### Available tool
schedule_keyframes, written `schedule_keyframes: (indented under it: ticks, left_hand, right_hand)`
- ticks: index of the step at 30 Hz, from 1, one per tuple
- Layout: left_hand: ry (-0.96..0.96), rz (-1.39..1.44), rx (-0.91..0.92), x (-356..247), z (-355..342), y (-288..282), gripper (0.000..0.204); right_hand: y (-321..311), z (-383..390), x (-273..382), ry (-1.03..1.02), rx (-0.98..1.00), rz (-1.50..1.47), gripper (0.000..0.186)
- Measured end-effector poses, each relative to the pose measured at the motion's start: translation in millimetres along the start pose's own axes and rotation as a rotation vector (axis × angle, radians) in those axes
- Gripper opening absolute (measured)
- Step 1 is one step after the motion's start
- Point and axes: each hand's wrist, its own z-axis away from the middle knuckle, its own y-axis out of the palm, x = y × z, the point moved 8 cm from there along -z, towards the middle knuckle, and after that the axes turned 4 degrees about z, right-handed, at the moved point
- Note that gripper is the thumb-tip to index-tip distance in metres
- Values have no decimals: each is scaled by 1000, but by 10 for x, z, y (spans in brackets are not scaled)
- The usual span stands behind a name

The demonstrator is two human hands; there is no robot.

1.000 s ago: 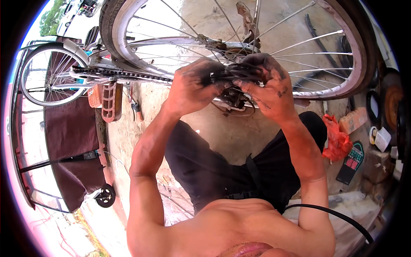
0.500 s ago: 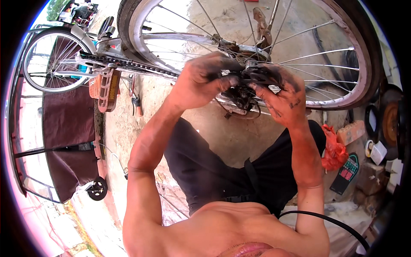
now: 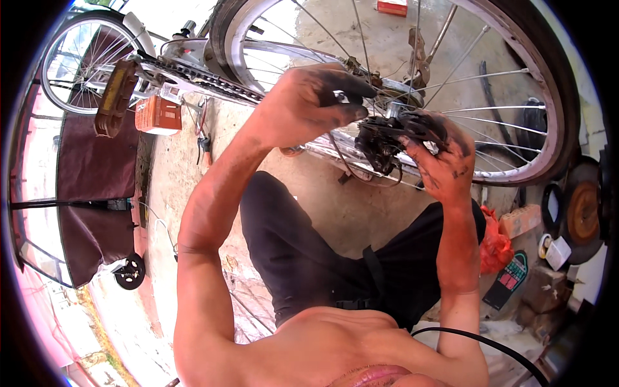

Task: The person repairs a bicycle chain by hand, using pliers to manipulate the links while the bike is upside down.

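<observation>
A black rear derailleur (image 3: 380, 143), greasy and dark, hangs beside the hub of a bicycle wheel (image 3: 560, 122). My right hand (image 3: 445, 155) is closed round the derailleur's right side, with blackened fingers partly hidden behind it. Just left of it, my left hand (image 3: 309, 106) is held up with thumb and forefinger apart. I make out nothing gripped between them. A thin cable (image 3: 345, 164) loops below the derailleur. The bicycle chain (image 3: 219, 87) runs off to the left, past my left wrist.
At the left are a pedal (image 3: 116, 99), a red box (image 3: 158, 116) and another bicycle wheel (image 3: 48, 71). A red plastic bag (image 3: 495, 248), a brick (image 3: 521, 220) and a dark green-edged package (image 3: 507, 282) lie at the right. Another red box (image 3: 392, 7) is at the far side.
My left hand has come away from the derailleur, its thumb and forefinger parting. My right hand still holds it. The pedal has swung left, uncovering the red box, and the view has shifted.
</observation>
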Motion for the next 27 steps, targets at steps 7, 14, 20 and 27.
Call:
schedule_keyframes:
  ticks: [7,14,20,27]
  left_hand:
    - [124,-105,68,6,-11,161,26]
    - [-168,-52,-19,233,129,112,16]
    - [-260,-88,-6,345,82,94,16]
    - [-535,-51,85,492,66,153,29]
  right_hand:
    - [3,-25,111,-98,25,162,31]
    - [26,-14,149,-165,37,237,32]
    - [-22,-12,-10,23,8,17,32]
    - [7,-58,105,-138,55,215,32]
